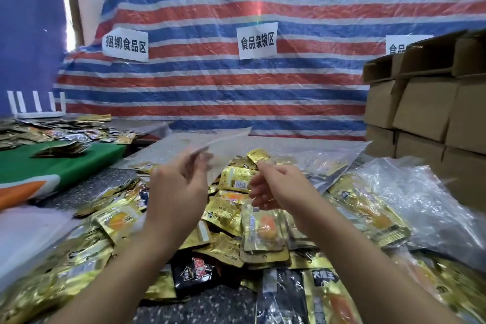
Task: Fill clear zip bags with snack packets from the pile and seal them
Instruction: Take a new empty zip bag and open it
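A clear zip bag (223, 143) hangs in the air above the pile, blurred by motion. My left hand (176, 189) pinches its lower left edge between thumb and fingers. My right hand (276, 187) is raised beside it with fingers curled, its fingertips at the bag's right edge near a gold packet (257, 155); the exact grip is hard to make out. Below both hands lies a pile of gold snack packets (226, 216), with several black packets (194, 273) at the front.
Filled clear bags (368, 213) and crumpled plastic (431, 202) lie at the right. Cardboard boxes (426, 102) are stacked at the far right. A green mat (52, 163) with more packets is at the left. A striped tarp (236, 81) hangs behind.
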